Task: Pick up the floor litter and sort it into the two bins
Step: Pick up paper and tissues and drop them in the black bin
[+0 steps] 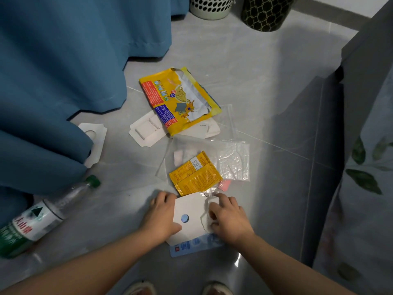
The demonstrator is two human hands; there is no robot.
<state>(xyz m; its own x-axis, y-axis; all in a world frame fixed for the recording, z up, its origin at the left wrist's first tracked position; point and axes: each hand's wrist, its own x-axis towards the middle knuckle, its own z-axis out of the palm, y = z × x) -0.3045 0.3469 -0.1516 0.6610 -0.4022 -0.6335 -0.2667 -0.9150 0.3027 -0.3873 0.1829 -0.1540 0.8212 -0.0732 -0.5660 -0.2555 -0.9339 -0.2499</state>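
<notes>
The flat white cardboard card with a blue dot [187,218] lies on the grey tiled floor [265,103] by the feet. It's light and stiff but lying flush, so I'd peel up an edge. The left hand [161,216] curls over its left edge, thumb on top. The right hand [227,218] bunches a crumpled whitish wrapper scrap [209,207] on its right side. The white perforated bin [210,6] and black patterned bin [265,13] sit well apart from it.
</notes>
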